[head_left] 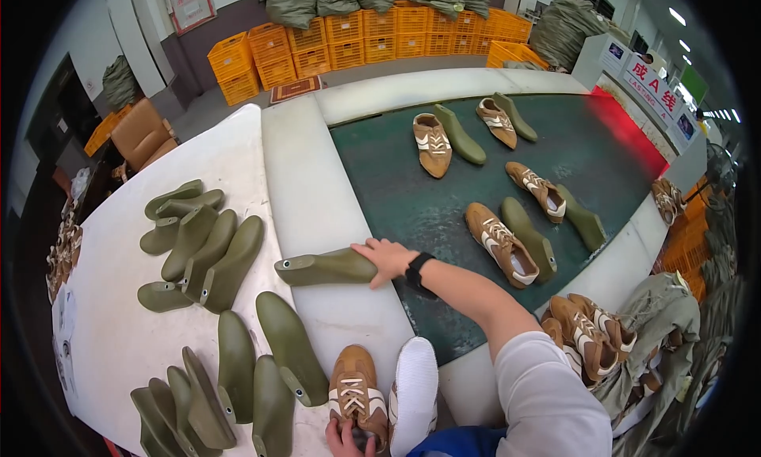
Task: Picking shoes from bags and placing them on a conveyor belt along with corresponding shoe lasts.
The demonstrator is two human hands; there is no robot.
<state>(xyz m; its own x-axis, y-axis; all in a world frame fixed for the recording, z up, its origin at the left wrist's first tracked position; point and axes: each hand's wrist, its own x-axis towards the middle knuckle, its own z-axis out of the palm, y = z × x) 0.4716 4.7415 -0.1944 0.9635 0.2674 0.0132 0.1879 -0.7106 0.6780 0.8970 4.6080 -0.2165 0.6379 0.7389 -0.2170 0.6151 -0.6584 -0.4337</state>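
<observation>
My right hand (388, 260), a black band at its wrist, reaches over the pale table border. Its fingers and thumb close round the narrow toe end of a green shoe last (325, 267) lying on its side. At the lower edge my left hand (347, 441) grips the heel opening of a brown sneaker (357, 390) with white stripes and laces; most of that hand is cut off by the frame. Close beside this sneaker, another shoe shows its white sole (415, 387). A green last (290, 348) lies just left of the sneaker.
Several green lasts (232, 263) cover the white table (127, 247) at left. On the dark green conveyor belt (412, 227), brown sneakers (495, 239) sit beside lasts. More sneakers (587, 334) and grey-green cloth (658, 314) are at right. Orange crates (346, 41) line the back.
</observation>
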